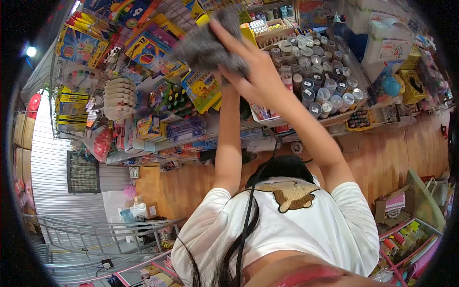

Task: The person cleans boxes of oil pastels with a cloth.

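A dark grey cloth (pixel 205 48), blurred at its edges, is bunched up in front of the shelves. My right hand (pixel 253 67) presses on it with the fingers closed over its right side. Just below, my left hand (pixel 228 82) reaches up behind the cloth, its fingers hidden by the cloth and by my right hand. A small yellow piece (pixel 202 19) shows at the cloth's upper edge; what it belongs to is covered. Close beside my left wrist, a yellow pack with a cartoon chick (pixel 202 91) stands on the shelf.
A white tray of lidded bottles (pixel 318 71) stands right of my hands. Packs of coloured pencils (pixel 146 50) and scallop-edged palettes (pixel 119 98) hang at the left. Below the shelves runs a wooden floor (pixel 191 184), with an open cardboard box (pixel 394 208) at the right.
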### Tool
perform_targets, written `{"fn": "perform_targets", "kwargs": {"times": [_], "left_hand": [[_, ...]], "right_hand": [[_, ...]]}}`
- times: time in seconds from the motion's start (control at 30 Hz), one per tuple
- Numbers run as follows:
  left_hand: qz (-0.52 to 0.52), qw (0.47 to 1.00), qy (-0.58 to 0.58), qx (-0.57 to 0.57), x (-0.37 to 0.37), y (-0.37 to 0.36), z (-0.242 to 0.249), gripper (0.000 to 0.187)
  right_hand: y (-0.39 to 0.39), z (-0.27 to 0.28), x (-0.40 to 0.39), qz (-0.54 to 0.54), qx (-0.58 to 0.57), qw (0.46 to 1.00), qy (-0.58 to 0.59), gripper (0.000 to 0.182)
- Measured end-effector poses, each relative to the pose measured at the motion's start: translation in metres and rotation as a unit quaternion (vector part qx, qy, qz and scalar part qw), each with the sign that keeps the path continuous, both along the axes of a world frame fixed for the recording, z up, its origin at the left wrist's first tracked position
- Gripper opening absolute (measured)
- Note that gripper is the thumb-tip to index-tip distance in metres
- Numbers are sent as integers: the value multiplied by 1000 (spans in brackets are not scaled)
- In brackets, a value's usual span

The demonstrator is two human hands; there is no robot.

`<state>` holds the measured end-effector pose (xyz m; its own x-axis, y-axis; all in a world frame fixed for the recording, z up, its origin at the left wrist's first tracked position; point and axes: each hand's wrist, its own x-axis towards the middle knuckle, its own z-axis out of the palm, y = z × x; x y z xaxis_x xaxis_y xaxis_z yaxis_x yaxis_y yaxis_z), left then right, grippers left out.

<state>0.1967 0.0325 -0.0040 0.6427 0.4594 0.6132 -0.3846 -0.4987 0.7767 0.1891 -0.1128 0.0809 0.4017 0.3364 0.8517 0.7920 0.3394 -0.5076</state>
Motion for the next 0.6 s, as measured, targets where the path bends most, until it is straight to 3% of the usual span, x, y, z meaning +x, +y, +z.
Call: {"fn": "perform_targets", "kwargs": {"times": [0.1,0.2,0.3,0.4,0.5,0.6], "left_hand": [[-133,984,23,-116,-17,2,-9,54],[-178,971,33,-158,-34,-3,-17,53],[-147,980,21,-132,-23,1,-16,52],[-70,996,16,-58,-9,14,-7,51],[-14,999,34,7,-4,23,-5,49],[2,999,43,33,1,23,-11,48]], "right_hand": [[-14,-41,-15,95,-4,995,30,67],[-15,-53,-24,141,19,987,72,66],[-3,-29,-14,187,32,961,201,60],[24,0,6,254,29,943,211,53],[64,12,33,201,107,967,117,46],[80,10,45,112,-22,944,311,41]]}}
